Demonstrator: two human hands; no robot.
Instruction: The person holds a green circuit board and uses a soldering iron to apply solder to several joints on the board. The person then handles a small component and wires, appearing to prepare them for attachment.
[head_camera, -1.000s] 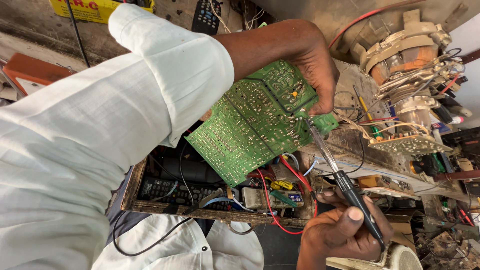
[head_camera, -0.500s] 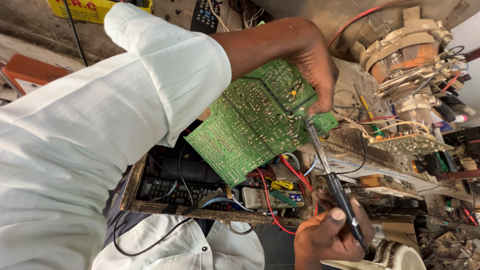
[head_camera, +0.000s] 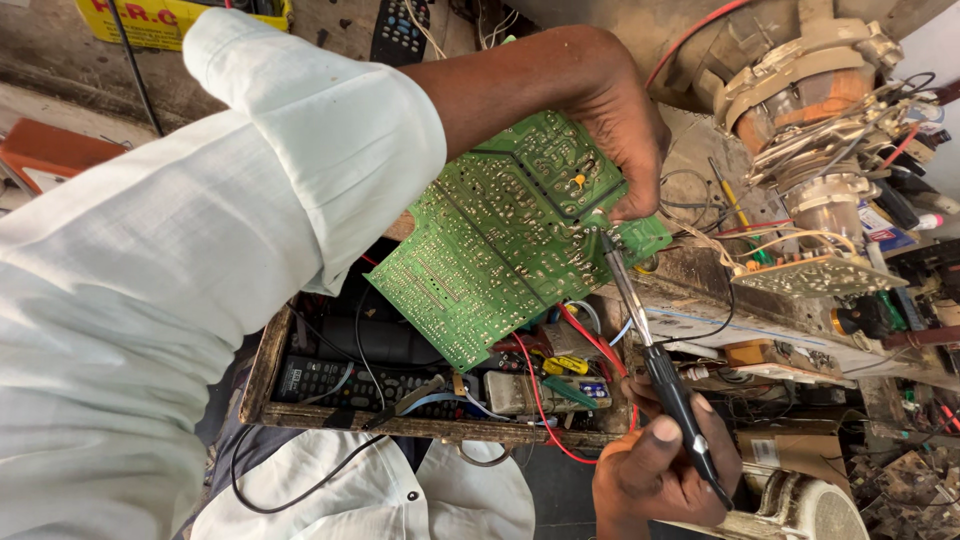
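My left hand (head_camera: 622, 135), on a white-sleeved arm reaching in from the left, grips a green circuit board (head_camera: 490, 250) by its upper right edge. The board is tilted, with its solder side towards me. At the bottom right my right hand (head_camera: 650, 485) holds a soldering iron (head_camera: 668, 385) by its black handle. The iron's metal tip touches the board near its right edge, just under my left fingers.
Under the board lies a wooden tray (head_camera: 262, 385) with remote controls, red wires (head_camera: 540, 395) and small parts. A picture tube's neck with a copper coil (head_camera: 800, 95) and a small circuit board (head_camera: 812, 276) crowd the right side. A yellow box (head_camera: 170, 15) sits at the top left.
My right hand and the soldering iron have shifted slightly left and down, with the tip staying at the board's right edge. My left hand still holds the board in the same place.
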